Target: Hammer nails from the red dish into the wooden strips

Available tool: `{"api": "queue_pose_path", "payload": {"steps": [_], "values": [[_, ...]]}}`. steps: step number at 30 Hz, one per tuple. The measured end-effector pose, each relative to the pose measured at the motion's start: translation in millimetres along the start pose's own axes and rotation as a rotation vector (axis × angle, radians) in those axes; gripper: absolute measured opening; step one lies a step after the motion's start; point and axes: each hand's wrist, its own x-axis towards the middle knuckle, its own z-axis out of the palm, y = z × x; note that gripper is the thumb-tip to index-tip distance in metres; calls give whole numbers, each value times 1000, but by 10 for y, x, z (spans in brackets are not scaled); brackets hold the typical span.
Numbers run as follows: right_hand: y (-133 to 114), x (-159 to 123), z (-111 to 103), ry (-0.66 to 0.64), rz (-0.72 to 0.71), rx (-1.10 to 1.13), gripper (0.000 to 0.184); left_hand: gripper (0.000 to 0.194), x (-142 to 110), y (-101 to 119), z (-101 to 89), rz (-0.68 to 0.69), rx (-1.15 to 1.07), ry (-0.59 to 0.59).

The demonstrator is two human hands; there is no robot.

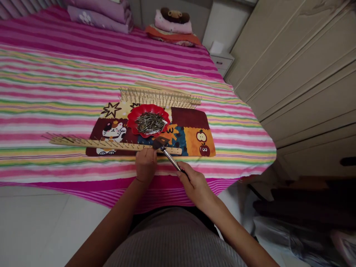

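My right hand (197,184) is wrapped round the black grip of a hammer (171,158) with a shiny metal shaft. The hammer's dark head lies over the near wooden strip (111,145), close to my left fingers. My left hand (146,163) is closed at the strip's front edge; whether it pinches a nail or only the wood is hidden. A row of nails stands up along this strip, some tilted. Just behind it a red scalloped bowl (132,119) holds a heap of loose nails (151,123).
Under the bowl lies a patterned mat (191,118) with a cat picture. Behind it are more wooden strips (158,98) bristling with nails. All rest on a bed with a striped cover (244,137). Folded bedding (100,16) is stacked at the back; a wardrobe (300,81) stands right.
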Motion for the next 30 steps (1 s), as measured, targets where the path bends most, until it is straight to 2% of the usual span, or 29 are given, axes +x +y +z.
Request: {"api": "queue_pose_path", "payload": {"steps": [3,7,9,13,17,21,24,27,30], "values": [[-57,14,-30,-7,1,-42,30,27,-4,3,4,2,-14,-1],[-179,-5,-69,118,-82,-98,34,25,-15,-2,19,1,-25,-2],[-186,-14,-55,107,-101,-121,34,26,-22,-10,31,14,-8,19],[-156,-61,-50,-28,-26,-114,31,27,-28,-18,32,20,-13,25],[-135,-212,-124,56,13,-86,34,25,-7,-1,-4,-35,-65,-19],[138,-439,-113,95,44,-97,32,24,10,-5,-10,-49,-72,-34],[492,-591,-40,15,59,-116,32,19,-5,-21,-38,-39,-126,-52],[804,-689,37,-37,53,-242,34,17,-4,-28,-193,-31,-202,-50],[982,-727,99,-89,71,-361,35,17,147,-53,-444,-49,-228,-51]]}}
